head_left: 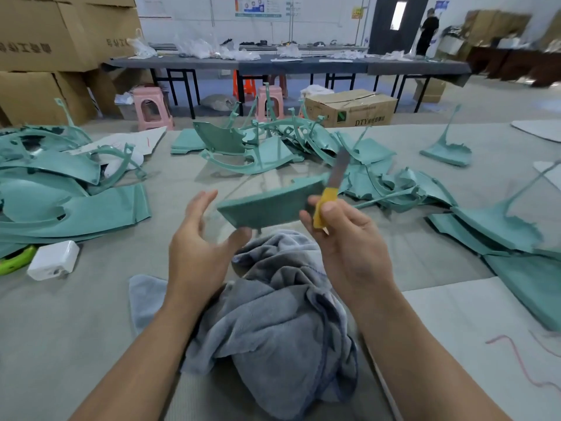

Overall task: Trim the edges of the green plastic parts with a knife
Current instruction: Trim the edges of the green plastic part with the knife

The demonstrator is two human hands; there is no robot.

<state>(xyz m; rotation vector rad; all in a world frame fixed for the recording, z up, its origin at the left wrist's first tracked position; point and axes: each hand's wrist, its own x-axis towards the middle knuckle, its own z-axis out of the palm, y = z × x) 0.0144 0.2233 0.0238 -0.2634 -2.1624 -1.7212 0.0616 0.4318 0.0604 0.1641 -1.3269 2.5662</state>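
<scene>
A curved green plastic part point(267, 205) hangs in the air above the table, between my two hands. My right hand point(343, 247) grips a knife point(335, 177) by its yellow handle, blade pointing up and away, and its fingertips also hold the part's right end. My left hand point(197, 247) is spread with straight fingers beside the part's left end. Its thumb lies just under the part's lower edge; whether it touches I cannot tell.
A crumpled grey towel point(282, 314) lies under my hands. Green parts are piled at the left point(60, 183), the middle back point(267, 144) and the right point(501, 229). A white block point(53, 259) and a lime-green object point(15, 259) sit at the left. A person stands far back.
</scene>
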